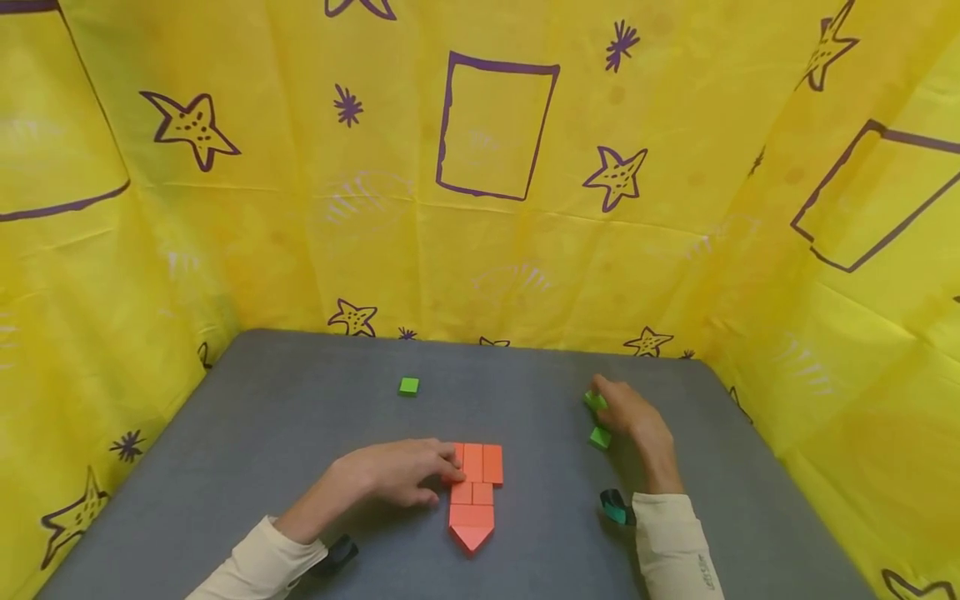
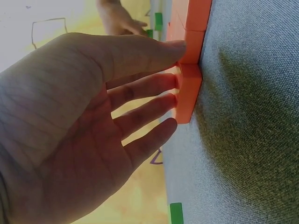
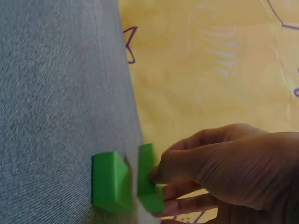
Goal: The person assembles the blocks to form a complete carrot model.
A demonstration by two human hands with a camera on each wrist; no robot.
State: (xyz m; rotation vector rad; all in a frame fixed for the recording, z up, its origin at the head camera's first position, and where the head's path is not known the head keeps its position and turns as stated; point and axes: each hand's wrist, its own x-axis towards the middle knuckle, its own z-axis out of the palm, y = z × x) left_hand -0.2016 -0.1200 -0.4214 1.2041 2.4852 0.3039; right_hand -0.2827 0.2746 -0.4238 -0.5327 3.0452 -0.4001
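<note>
1 green rectangular block (image 1: 594, 402) pinched, R hand (image 1: 627, 412); L hand (image 1: 396, 473), fingers loose, touches orange rectangular blocks (image 1: 474, 462), prob. steadying.

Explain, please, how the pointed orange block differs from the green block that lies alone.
The pointed orange block has a three-sided top; the lone green block has a four-sided one. The orange block touches a neighbouring block, while the green block lies apart. The orange block is nearer the head camera than the green block. Both lie untouched on the grey table.
</note>
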